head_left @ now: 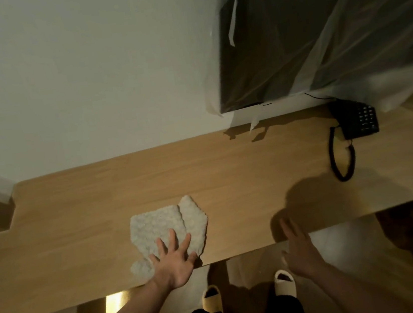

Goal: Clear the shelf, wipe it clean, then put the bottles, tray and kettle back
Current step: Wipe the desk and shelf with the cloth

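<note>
Slippers (246,290), pale and open-toed, show at the bottom of the head view beneath dark trouser legs, on a light floor in front of a long wooden shelf (228,174). Above them the person's left hand (173,263) lies flat with fingers spread and straight, pressing down on the near corner of a white, nubbly cloth (166,226) that rests close to the shelf's front edge. The cloth is folded unevenly, one flap overlapping on its right side and a small lobe sticking out to the left of the wrist. To the right, well apart from the cloth, the right hand (300,247) hovers over the shelf's front edge, fingers extended and relaxed, holding nothing; its shadow falls on the wood beyond it. Farther back on the right, a black telephone (355,119) sits against the wall, its coiled cord (342,158) looping forward across the shelf. Behind and above the telephone, a dark flat screen (274,39) is mounted on the pale wall, draped in loose clear plastic sheeting (373,37) with strips of tape hanging from it.
</note>
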